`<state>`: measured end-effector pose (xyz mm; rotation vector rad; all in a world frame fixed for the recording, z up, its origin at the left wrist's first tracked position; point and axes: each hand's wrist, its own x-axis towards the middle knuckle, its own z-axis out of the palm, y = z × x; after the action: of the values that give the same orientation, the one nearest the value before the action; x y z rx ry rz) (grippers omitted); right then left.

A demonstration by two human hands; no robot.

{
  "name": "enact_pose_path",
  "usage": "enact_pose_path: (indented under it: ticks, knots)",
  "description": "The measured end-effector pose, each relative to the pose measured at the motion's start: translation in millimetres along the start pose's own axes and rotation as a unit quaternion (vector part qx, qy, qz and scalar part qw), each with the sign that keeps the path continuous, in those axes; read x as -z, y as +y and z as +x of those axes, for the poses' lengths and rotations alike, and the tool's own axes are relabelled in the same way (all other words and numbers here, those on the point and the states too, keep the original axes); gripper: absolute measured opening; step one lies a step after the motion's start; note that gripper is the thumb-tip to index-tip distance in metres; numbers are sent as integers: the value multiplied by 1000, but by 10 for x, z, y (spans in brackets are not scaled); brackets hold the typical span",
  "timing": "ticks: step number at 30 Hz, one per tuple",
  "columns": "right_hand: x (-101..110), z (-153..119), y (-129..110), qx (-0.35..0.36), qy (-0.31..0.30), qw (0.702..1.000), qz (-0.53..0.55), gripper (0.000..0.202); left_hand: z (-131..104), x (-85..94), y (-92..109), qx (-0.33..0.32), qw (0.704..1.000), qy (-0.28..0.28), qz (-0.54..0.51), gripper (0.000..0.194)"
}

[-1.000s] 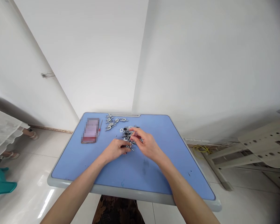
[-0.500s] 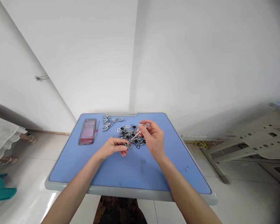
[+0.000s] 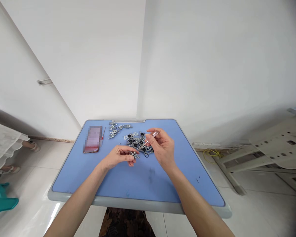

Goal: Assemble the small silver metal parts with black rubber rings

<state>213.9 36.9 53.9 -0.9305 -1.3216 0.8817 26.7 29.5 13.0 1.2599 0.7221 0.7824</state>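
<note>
On the blue table [image 3: 138, 184] lies a pile of small metal brackets with black rings [image 3: 138, 143]. My left hand [image 3: 118, 157] pinches one small metal part [image 3: 134, 154] at the near edge of the pile. My right hand [image 3: 162, 147] is raised just right of the pile and holds a thin clear-handled screwdriver [image 3: 148, 141], its tip pointing down-left toward the part. A second small group of metal brackets [image 3: 115, 129] lies at the table's far edge.
A phone [image 3: 93, 139] and a red pen [image 3: 103, 133] lie at the far left of the table. Another person's feet and white skirt [image 3: 5, 148] show at the left, with a teal stool [image 3: 2, 200]. An overturned beige table frame [image 3: 266, 151] lies right.
My right hand lifted out of the pile with the screwdriver and moved right, then lowered slightly. My left hand stayed at the pile's near edge with its part.
</note>
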Motion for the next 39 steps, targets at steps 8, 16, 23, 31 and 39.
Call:
enact_pose_path:
  ticks: [8,16,23,31,39]
  knots:
    - [9,-47,28,105,-57,986,-119,15,46,-23,-73,3,996,64,67,43]
    - [1,-17,60,125,-78,973,-177,17,49,-10,-83,-60,932,117,337,24]
    - [45,48,88,52,-204,950,-232,15,26,-6,-101,-83,881,52,462,19]
    - [28,41,77,4,-288,925,-249,11,12,-31,-90,-82,872,26,482,19]
    - [18,31,75,14,-294,923,-250,9,24,-31,-85,-77,859,24,505,24]
